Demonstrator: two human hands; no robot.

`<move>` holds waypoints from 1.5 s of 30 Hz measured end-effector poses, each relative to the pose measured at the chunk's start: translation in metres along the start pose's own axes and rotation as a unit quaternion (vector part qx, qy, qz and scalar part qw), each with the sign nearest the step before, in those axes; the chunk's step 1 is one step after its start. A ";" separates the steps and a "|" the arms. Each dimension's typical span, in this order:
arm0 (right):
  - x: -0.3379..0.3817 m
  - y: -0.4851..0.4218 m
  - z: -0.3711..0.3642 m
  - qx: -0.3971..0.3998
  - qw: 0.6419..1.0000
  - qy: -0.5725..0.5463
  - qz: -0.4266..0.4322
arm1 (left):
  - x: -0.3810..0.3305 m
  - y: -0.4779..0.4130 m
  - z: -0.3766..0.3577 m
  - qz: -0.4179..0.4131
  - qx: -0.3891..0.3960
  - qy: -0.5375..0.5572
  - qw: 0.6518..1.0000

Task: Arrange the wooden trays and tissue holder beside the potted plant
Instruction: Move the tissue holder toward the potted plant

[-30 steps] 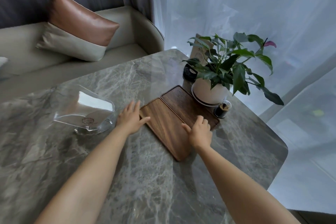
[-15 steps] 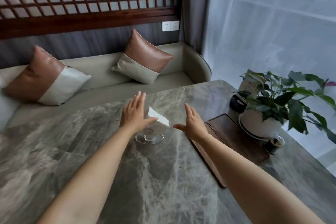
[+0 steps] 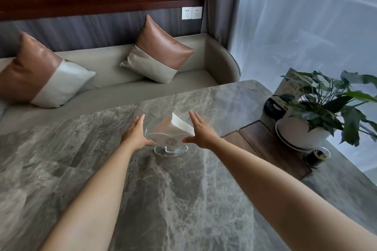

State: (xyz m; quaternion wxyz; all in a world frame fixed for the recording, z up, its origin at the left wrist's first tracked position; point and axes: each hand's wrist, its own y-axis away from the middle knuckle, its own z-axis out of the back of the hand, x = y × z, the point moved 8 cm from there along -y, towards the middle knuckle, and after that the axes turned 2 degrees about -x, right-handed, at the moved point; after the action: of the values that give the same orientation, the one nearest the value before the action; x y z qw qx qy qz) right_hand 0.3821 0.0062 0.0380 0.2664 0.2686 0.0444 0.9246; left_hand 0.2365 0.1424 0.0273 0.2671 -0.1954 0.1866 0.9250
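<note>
Both hands flank the clear tissue holder (image 3: pixel 170 133), which stands on its round base near the middle of the marble table (image 3: pixel 183 199), white tissues upright inside. The left hand (image 3: pixel 135 133) lies flat against the holder's left wall, fingers straight, thumb tucked under its lower edge. The right hand (image 3: pixel 202 130) is spread wide, its thumb touching the lower right corner; whether the palm presses the wall cannot be told. Neither grip is closed around it. Two wooden trays (image 3: pixel 265 140) lie side by side toward the table's right edge, touching the potted plant (image 3: pixel 306 126).
</note>
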 end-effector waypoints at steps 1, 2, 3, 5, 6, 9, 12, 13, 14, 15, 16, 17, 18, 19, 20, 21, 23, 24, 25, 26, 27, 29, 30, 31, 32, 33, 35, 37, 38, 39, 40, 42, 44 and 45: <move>0.000 -0.003 -0.002 0.002 1.000 0.001 -0.002 | -0.001 -0.003 -0.003 -0.001 0.005 0.011 1.000; -0.001 -0.005 -0.004 0.002 1.000 0.002 -0.004 | -0.002 -0.006 -0.005 -0.001 0.008 0.021 1.000; -0.001 -0.007 -0.006 0.001 1.000 -0.002 -0.006 | -0.004 -0.009 -0.006 -0.001 0.010 0.026 1.000; 0.000 -0.011 -0.011 0.001 1.000 -0.022 -0.012 | -0.007 -0.015 -0.010 0.000 0.012 0.022 1.000; 0.000 -0.013 -0.013 -0.001 0.999 -0.031 -0.016 | -0.010 -0.018 -0.011 -0.001 0.015 0.016 1.000; -0.001 -0.016 -0.014 -0.023 0.999 -0.038 -0.028 | -0.015 -0.022 -0.016 -0.005 0.018 0.007 1.000; -0.004 -0.014 -0.013 -0.035 0.998 -0.046 -0.032 | -0.014 -0.023 -0.017 0.005 0.018 0.005 1.000; -0.004 -0.012 -0.013 -0.035 0.998 -0.048 -0.031 | -0.014 -0.022 -0.017 0.005 0.022 0.005 1.000; -0.004 -0.009 -0.013 -0.034 0.998 -0.050 -0.029 | -0.014 -0.021 -0.018 0.003 0.026 0.004 1.000; -0.005 -0.005 -0.014 -0.034 0.998 -0.053 -0.028 | -0.015 -0.019 -0.018 0.000 0.030 0.002 1.000; -0.006 -0.001 -0.014 -0.034 0.998 -0.055 -0.027 | -0.017 -0.017 -0.018 -0.004 0.034 -0.002 0.999; -0.007 0.004 -0.014 -0.036 0.997 -0.056 -0.027 | -0.020 -0.014 -0.018 -0.008 0.037 -0.008 0.999; -0.009 0.009 -0.012 -0.039 0.997 -0.056 -0.028 | -0.024 -0.011 -0.017 -0.012 0.040 -0.013 0.999; -0.010 0.015 -0.010 -0.044 0.997 -0.057 -0.029 | -0.028 -0.008 -0.016 -0.018 0.042 -0.015 0.999; -0.012 0.021 -0.006 -0.050 0.997 -0.057 -0.029 | -0.034 -0.004 -0.015 -0.025 0.043 -0.016 0.999; -0.014 0.027 -0.001 -0.057 0.996 -0.058 -0.030 | -0.041 0.000 -0.013 -0.033 0.044 -0.017 0.998; -0.021 0.040 0.011 -0.070 0.995 -0.063 -0.031 | -0.059 0.008 -0.008 -0.055 0.048 -0.021 0.997; -0.025 0.046 0.017 -0.078 0.994 -0.066 -0.034 | -0.068 0.013 -0.007 -0.065 0.052 -0.023 0.996; -0.030 0.052 0.024 -0.085 0.993 -0.070 -0.038 | -0.078 0.018 -0.005 -0.074 0.057 -0.025 0.995; -0.035 0.059 0.031 -0.091 0.992 -0.073 -0.043 | -0.089 0.023 -0.004 -0.083 0.061 -0.028 0.994; -0.042 0.067 0.039 -0.097 0.991 -0.075 -0.048 | -0.101 0.028 -0.004 -0.094 0.065 -0.031 0.993; -0.056 0.083 0.053 -0.111 0.989 -0.074 -0.056 | -0.126 0.039 -0.006 -0.116 0.072 -0.037 0.990; -0.064 0.092 0.060 -0.119 0.988 -0.075 -0.060 | -0.140 0.045 -0.009 -0.126 0.076 -0.041 0.988; -0.073 0.101 0.067 -0.127 0.987 -0.076 -0.065 | -0.153 0.051 -0.013 -0.136 0.079 -0.044 0.987; -0.083 0.111 0.073 -0.133 0.985 -0.078 -0.072 | -0.166 0.057 -0.018 -0.145 0.082 -0.047 0.985; -0.094 0.120 0.078 -0.140 0.984 -0.080 -0.080 | -0.179 0.063 -0.024 -0.153 0.086 -0.046 0.983; -0.116 0.142 0.089 -0.155 0.980 -0.079 -0.098 | -0.205 0.074 -0.039 -0.174 0.095 -0.042 0.979; -0.139 0.164 0.097 -0.169 0.976 -0.077 -0.115 | -0.231 0.086 -0.057 -0.196 0.108 -0.048 0.973; -0.151 0.176 0.101 -0.173 0.974 -0.077 -0.124 | -0.245 0.092 -0.068 -0.209 0.110 -0.055 0.970; -0.163 0.187 0.104 -0.178 0.972 -0.076 -0.132 | -0.258 0.098 -0.078 -0.220 0.112 -0.064 0.967; -0.175 0.199 0.107 -0.183 0.970 -0.072 -0.143 | -0.271 0.105 -0.088 -0.232 0.113 -0.072 0.963; -0.202 0.222 0.114 -0.194 0.964 -0.072 -0.168 | -0.298 0.118 -0.110 -0.253 0.123 -0.078 0.956; -0.226 0.246 0.122 -0.207 0.957 -0.076 -0.190 | -0.325 0.132 -0.133 -0.274 0.140 -0.078 0.948; -0.238 0.257 0.126 -0.213 0.953 -0.078 -0.200 | -0.338 0.138 -0.144 -0.283 0.148 -0.078 0.944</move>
State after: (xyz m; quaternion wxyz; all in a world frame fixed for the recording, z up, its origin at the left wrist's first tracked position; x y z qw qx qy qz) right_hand 0.4970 -0.3443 0.0904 0.4991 0.2629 -0.1217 0.8167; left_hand 0.4600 -0.1736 0.0941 0.5575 -0.1254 0.2366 0.7859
